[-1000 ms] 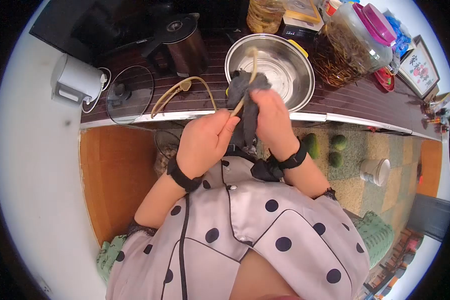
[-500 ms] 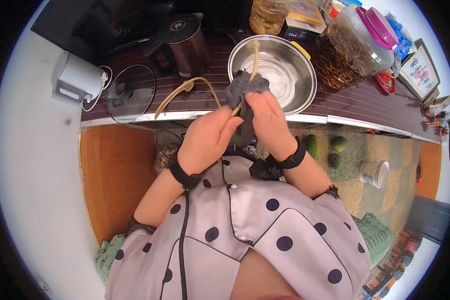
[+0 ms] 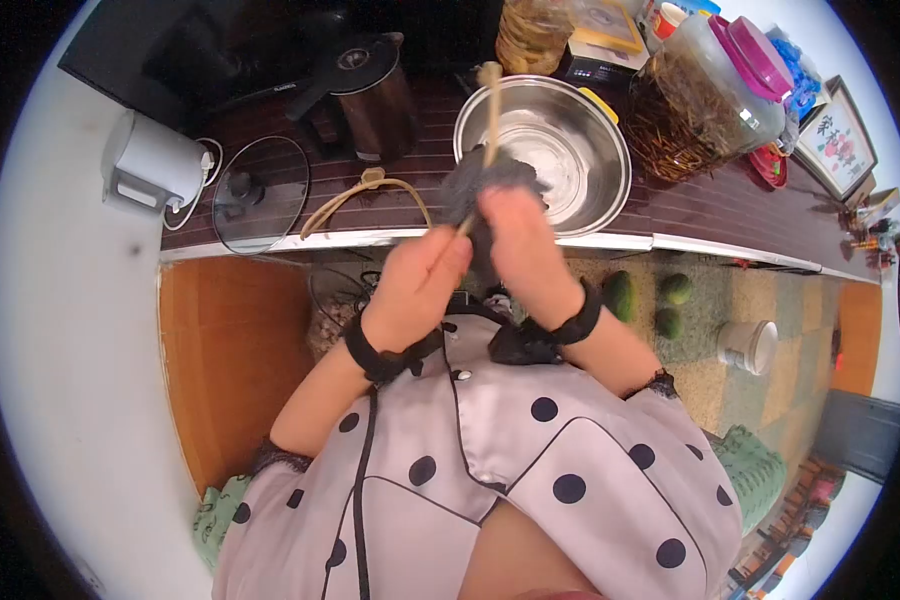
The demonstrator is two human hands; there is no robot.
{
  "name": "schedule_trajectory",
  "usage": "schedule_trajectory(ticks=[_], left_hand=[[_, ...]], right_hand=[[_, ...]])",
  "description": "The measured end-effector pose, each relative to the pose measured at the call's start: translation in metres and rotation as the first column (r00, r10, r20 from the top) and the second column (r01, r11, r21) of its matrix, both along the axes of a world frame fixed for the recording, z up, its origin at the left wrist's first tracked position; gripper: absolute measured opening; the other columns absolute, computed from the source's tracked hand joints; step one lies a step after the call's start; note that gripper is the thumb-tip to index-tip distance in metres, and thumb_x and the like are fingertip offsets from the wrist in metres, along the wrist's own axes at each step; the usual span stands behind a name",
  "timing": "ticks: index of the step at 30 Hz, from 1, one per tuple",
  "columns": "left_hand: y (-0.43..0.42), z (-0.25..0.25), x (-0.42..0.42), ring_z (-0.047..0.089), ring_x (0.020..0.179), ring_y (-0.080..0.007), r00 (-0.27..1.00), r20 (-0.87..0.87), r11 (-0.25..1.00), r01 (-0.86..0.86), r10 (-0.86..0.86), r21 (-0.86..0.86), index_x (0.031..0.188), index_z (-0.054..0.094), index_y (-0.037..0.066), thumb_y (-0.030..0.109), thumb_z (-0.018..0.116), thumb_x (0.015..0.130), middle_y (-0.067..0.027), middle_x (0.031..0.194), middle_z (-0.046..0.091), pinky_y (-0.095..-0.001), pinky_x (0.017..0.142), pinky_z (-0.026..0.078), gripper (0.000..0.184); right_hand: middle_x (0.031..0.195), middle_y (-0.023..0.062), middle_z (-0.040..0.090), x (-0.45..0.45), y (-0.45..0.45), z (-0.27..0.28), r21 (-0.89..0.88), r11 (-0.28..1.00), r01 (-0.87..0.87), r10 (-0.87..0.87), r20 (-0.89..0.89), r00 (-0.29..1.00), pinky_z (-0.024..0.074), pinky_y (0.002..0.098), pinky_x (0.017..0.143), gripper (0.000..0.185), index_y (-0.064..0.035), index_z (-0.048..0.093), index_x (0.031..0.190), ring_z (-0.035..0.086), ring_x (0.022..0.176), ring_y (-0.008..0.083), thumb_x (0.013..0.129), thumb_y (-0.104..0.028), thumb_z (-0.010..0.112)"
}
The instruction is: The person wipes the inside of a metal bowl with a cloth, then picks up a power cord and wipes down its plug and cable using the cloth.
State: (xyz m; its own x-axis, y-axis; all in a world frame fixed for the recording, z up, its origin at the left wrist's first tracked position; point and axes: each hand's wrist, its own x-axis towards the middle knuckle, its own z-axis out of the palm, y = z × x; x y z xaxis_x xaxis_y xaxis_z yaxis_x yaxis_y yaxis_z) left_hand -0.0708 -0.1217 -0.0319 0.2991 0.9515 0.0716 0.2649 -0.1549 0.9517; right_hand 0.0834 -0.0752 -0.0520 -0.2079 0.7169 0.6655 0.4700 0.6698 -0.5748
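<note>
My left hand point(image 3: 416, 285) is closed on a beige cord point(image 3: 362, 196), which looks like a power cable. Part of the cord loops over the counter's front edge to the left, with a thicker piece on it. In my right hand point(image 3: 522, 250) is a dark grey cloth point(image 3: 480, 182), wrapped about the cord and blurred by motion. Above the cloth the cord sticks up towards a steel pot point(image 3: 610, 175), ending in a thicker knob whose kind I cannot make out. The pot stands on the counter just behind my hands.
On the dark counter point(image 3: 710, 215) stand a glass lid point(image 3: 280, 205), a white kettle point(image 3: 155, 160), a dark jug point(image 3: 375, 110) and a large jar with a pink lid point(image 3: 690, 115). Green melons point(image 3: 620, 295) and a white bucket point(image 3: 750, 346) are on the floor.
The cord's free end has moved up and left, from over the pot to its back rim. The cloth and my right hand have shifted slightly down and left; the loop has moved left.
</note>
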Motion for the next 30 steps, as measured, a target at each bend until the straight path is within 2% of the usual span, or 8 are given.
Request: schedule_trajectory(ticks=[2, 9, 11, 18, 21, 23, 26, 30], left_hand=[[0.001, -0.002, 0.001, 0.038, 0.059, -0.0065, 0.991, 0.126, 0.995, -0.04, 0.051, -0.091, 0.078, 0.048, 0.002, 0.021, 0.041, 0.1, 0.0021, 0.065, 0.044, -0.0236, 0.052, 0.034, 0.03], [0.003, 0.01, 0.0, 0.045, 0.054, -0.0312, 1.0, -0.007, 1.0, -0.021, 0.021, -0.012, 0.077, 0.047, 0.0, 0.021, 0.047, 0.097, -0.0156, 0.06, 0.045, -0.0373, 0.052, 0.037, 0.029], [0.0, 0.011, -0.001, 0.043, 0.054, -0.0328, 0.999, -0.05, 0.999, 0.024, -0.022, 0.04, 0.078, 0.046, 0.001, 0.022, 0.046, 0.097, -0.0163, 0.06, 0.042, -0.0385, 0.051, 0.036, 0.028], [-0.003, 0.004, -0.005, 0.042, 0.053, -0.0329, 0.999, -0.04, 0.999, 0.027, -0.029, -0.042, 0.077, 0.046, 0.001, 0.022, 0.046, 0.097, -0.0161, 0.06, 0.041, -0.0389, 0.051, 0.035, 0.029], [0.0, -0.001, -0.003, 0.043, 0.052, -0.0323, 0.999, -0.048, 1.0, 0.02, -0.021, -0.014, 0.077, 0.047, 0.0, 0.022, 0.046, 0.097, -0.0159, 0.059, 0.042, -0.0385, 0.051, 0.035, 0.029], [0.004, -0.002, -0.001, 0.037, 0.056, -0.0079, 0.998, 0.055, 0.999, -0.012, 0.013, -0.032, 0.077, 0.048, 0.002, 0.021, 0.042, 0.1, 0.0012, 0.063, 0.042, -0.0244, 0.051, 0.033, 0.03], [0.007, -0.001, 0.002, 0.036, 0.056, -0.0063, 0.996, 0.087, 0.999, -0.025, 0.028, -0.032, 0.077, 0.047, 0.003, 0.021, 0.041, 0.1, 0.0021, 0.064, 0.042, -0.0227, 0.05, 0.032, 0.03], [0.006, 0.0, 0.004, 0.037, 0.056, -0.0055, 0.988, 0.153, 0.995, -0.019, 0.034, -0.093, 0.076, 0.046, 0.003, 0.02, 0.041, 0.1, 0.0024, 0.065, 0.043, -0.0219, 0.049, 0.031, 0.03]], right_hand=[[0.077, 0.0137, 0.051, -0.007, -0.013, 0.01, -0.356, 0.905, -0.233, 0.125, -0.302, 0.945, 0.0403, 0.037, 0.064, 0.006, -0.003, 0.056, 0.089, 0.05, 0.074, 0.0295, 0.088, -0.008, 0.053], [0.081, 0.012, 0.054, -0.001, 0.009, 0.013, -0.006, 0.999, 0.038, -0.038, 0.02, 0.999, 0.0425, 0.0325, 0.069, 0.015, -0.0006, 0.058, 0.092, 0.052, 0.075, 0.0254, 0.091, -0.013, 0.05], [0.087, 0.0093, 0.057, -0.003, 0.022, 0.027, -0.555, 0.713, -0.429, -0.313, -0.799, 0.514, 0.0438, 0.0305, 0.072, 0.022, 0.0026, 0.058, 0.093, 0.054, 0.078, 0.0196, 0.091, -0.018, 0.049], [0.093, 0.0111, 0.061, 0.0, 0.028, 0.041, -0.532, 0.636, -0.559, -0.418, -0.846, 0.33, 0.0479, 0.0335, 0.077, 0.021, 0.0006, 0.055, 0.102, 0.061, 0.088, 0.0243, 0.091, -0.017, 0.05], [0.091, 0.0167, 0.059, 0.003, 0.012, 0.016, -0.352, 0.936, -0.016, -0.085, -0.269, 0.959, 0.0463, 0.0358, 0.077, 0.016, 0.0007, 0.055, 0.099, 0.057, 0.086, 0.0305, 0.09, -0.011, 0.049], [0.086, 0.018, 0.055, -0.004, 0.003, 0.004, -0.028, 0.999, 0.039, -0.04, -0.042, 0.998, 0.0439, 0.0366, 0.072, 0.011, 0.0007, 0.056, 0.095, 0.053, 0.081, 0.0328, 0.089, -0.006, 0.049], [0.081, 0.0154, 0.051, -0.007, -0.007, 0.0, -0.454, 0.855, -0.25, 0.055, -0.401, 0.914, 0.0421, 0.0372, 0.066, 0.008, -0.0001, 0.055, 0.094, 0.05, 0.076, 0.0321, 0.088, -0.005, 0.052], [0.078, 0.0134, 0.049, -0.004, -0.014, -0.001, -0.151, 0.973, -0.175, 0.154, -0.14, 0.978, 0.0405, 0.0371, 0.061, 0.007, -0.0014, 0.055, 0.092, 0.049, 0.071, 0.0304, 0.086, -0.004, 0.054]])
